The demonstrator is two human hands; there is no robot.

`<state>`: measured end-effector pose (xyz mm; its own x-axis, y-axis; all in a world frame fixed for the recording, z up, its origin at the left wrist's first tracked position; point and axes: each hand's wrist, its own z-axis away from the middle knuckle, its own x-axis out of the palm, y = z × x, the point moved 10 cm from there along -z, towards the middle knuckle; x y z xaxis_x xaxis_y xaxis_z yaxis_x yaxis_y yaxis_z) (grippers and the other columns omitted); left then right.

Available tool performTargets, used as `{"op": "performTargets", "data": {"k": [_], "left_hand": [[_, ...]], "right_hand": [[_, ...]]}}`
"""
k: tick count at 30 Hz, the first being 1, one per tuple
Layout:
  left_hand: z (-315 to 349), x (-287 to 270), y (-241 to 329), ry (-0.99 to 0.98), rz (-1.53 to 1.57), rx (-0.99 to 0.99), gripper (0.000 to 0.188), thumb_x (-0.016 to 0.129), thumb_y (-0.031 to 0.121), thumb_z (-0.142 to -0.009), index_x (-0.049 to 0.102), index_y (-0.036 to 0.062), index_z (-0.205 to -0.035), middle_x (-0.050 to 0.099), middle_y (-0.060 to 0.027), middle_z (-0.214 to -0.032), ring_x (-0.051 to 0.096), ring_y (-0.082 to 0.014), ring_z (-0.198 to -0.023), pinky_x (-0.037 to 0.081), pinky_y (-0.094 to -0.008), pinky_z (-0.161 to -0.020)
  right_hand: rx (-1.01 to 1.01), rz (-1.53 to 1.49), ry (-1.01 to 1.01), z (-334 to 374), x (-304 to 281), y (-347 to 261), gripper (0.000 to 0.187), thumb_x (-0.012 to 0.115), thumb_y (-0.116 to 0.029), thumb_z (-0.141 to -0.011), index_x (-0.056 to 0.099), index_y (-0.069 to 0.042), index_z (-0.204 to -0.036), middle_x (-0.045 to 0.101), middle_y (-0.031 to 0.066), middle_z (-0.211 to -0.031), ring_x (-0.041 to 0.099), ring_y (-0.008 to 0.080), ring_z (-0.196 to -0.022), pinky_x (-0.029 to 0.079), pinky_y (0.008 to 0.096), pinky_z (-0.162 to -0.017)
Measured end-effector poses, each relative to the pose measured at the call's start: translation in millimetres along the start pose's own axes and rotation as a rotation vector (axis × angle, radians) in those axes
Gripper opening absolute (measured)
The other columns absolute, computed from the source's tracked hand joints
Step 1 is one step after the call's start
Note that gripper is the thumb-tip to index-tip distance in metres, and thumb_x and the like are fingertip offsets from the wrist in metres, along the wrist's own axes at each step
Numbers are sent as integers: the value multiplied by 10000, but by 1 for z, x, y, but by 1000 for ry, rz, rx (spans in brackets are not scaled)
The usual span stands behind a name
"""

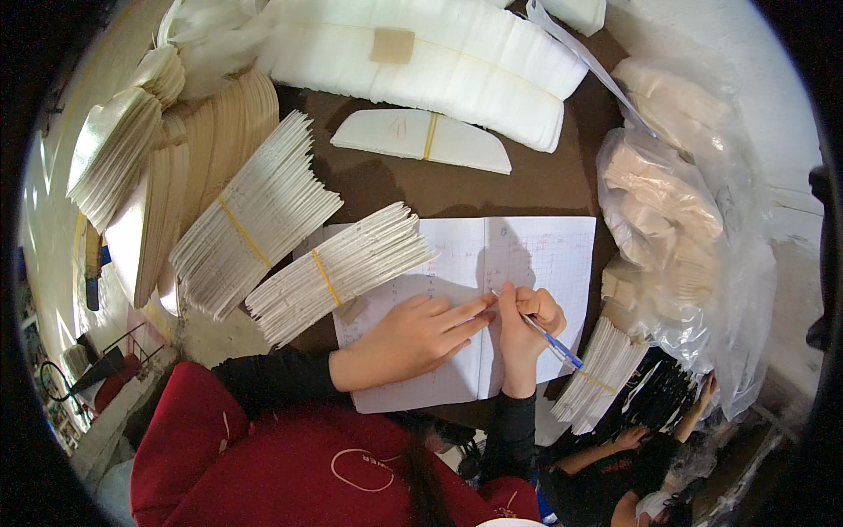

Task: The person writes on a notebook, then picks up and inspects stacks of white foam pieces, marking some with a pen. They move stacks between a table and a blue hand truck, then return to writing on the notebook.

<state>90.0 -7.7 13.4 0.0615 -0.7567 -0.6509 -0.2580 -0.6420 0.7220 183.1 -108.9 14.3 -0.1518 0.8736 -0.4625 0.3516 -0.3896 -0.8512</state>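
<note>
An open notebook [457,369] with squared pages and handwritten marks lies in front of me. My left hand [417,338] rests flat on its left page, the fingers stretched toward the fold. In my right hand [522,329] is a slim blue and white pen [562,350], pinched between thumb and fingers. The pen tip is near the top of the thumb, over the right page close to the fold; I cannot tell whether it touches the paper. A rubber-banded bundle of white, thin layered pieces [351,263] overlaps the notebook's upper left, just beyond my left hand.
A second banded bundle [255,220] lies farther left, beside tall beige stacks [211,132]. White stacks [421,53] and a small banded stack [395,136] sit at the back of the brown table [544,193]. Plastic-bagged pieces [667,211] line the right; another person [606,465] is at lower right.
</note>
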Motion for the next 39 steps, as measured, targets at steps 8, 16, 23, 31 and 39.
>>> {"op": "performTargets", "data": {"k": [8, 16, 23, 31, 39], "left_hand": [[0, 4, -1, -23, 6, -12, 451, 684, 136, -774, 602, 87, -1215, 571, 3, -1247, 516, -185, -706, 489, -327, -667], [-2, 0, 2, -46, -1, 5, 371, 637, 105, -800, 610, 49, -1166, 569, -24, -1270, 525, -174, -733, 473, -308, -682], [0, 2, 1, -25, -20, 7, 340, 639, 117, -799, 625, 48, -1132, 573, -22, -1262, 526, -165, -739, 473, -304, -678], [0, 6, -1, -31, -21, -10, 427, 686, 159, -779, 610, 95, -1195, 582, 11, -1226, 529, -180, -730, 479, -323, -687], [-2, 3, -1, -37, -17, -16, 420, 683, 156, -781, 611, 93, -1190, 577, 5, -1252, 528, -181, -718, 473, -324, -665]], "right_hand": [[-3, 9, -39, 0, 4, -2, 474, 686, 118, -771, 299, -88, -592, 411, -18, -482, 318, 11, -474, 264, 211, -432], [61, -29, -38, 1, 6, 3, 476, 680, 129, -777, 300, -84, -585, 409, -27, -492, 311, 8, -486, 256, 208, -435], [4, 52, -72, 1, 7, -3, 464, 679, 117, -785, 314, -84, -579, 444, -16, -488, 347, 4, -471, 262, 202, -429], [-2, 46, -48, -2, 6, -6, 482, 685, 96, -795, 294, -91, -583, 429, -2, -461, 333, 12, -445, 252, 212, -416], [-3, 37, -38, -3, 5, -5, 478, 673, 95, -811, 293, -88, -586, 411, -7, -462, 303, 19, -453, 224, 224, -418]]}}
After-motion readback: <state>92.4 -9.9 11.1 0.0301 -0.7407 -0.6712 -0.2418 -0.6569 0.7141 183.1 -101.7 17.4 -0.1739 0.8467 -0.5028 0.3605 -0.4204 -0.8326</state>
